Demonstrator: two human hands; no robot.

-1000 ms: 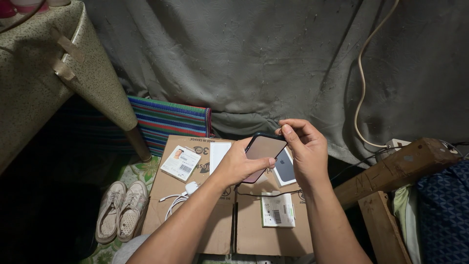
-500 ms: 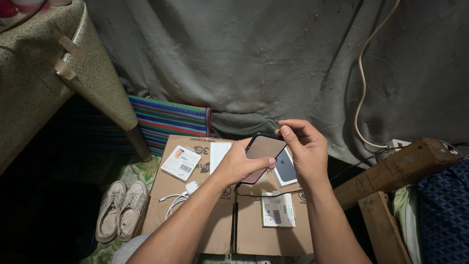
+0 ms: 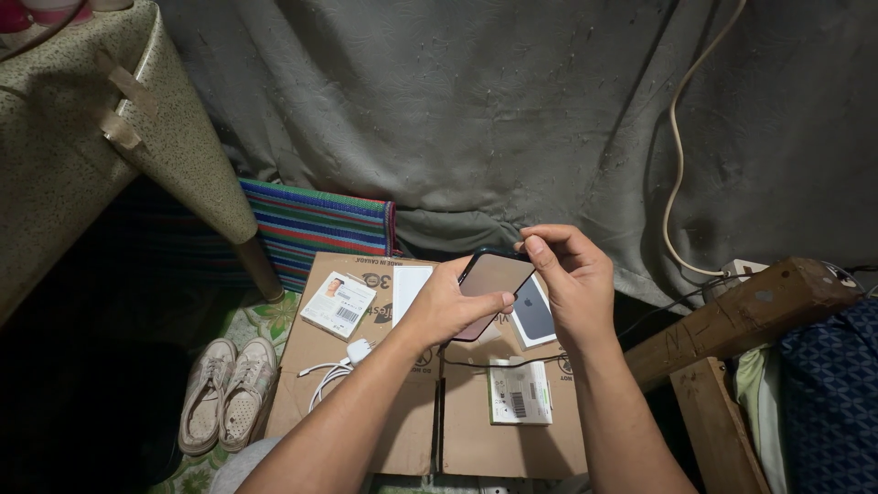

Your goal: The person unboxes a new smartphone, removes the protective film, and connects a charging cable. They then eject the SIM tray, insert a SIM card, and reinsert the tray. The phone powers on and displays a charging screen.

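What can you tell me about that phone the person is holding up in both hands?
The slim dark rectangular phone has rounded corners and a glossy screen that is dark and reflects a dull brownish light. It is held tilted above the flattened brown cardboard sheet, screen facing up toward the camera. The left hand grips its lower-left edge, thumb across the bottom of the screen. The right hand pinches its top right corner with thumb and forefinger. Its back and ports are hidden.

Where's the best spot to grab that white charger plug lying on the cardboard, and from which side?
Probably by the blocky body of the white charger plug, coming from above. It lies flat on the cardboard, its cable trails off toward the shoes, and the plug's far side looks free of clutter.
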